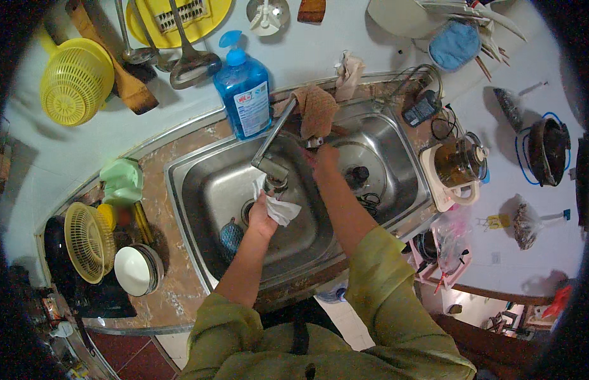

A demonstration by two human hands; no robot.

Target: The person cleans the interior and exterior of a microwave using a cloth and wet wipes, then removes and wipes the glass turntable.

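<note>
My left hand (263, 214) is over the left basin of a steel double sink (275, 259), holding a white cloth or tissue (283, 211) just under the faucet's spout (271, 171). My right hand (325, 159) reaches to the base of the faucet, by the divider between the basins. Its fingers are partly hidden, so its grip does not show. A brown cloth (316, 109) drapes over the faucet right above that hand. A blue netted scrubber or sponge (231, 236) lies in the left basin, near the drain. Scissors (369, 202) rest in the right basin.
A large blue soap pump bottle (244, 95) stands behind the left basin. White bowls (134, 270), a yellow colander (88, 243) and a green plastic holder (122, 180) sit left of the sink. A glass kettle (453, 164) stands at the right edge, near a black adapter (420, 110).
</note>
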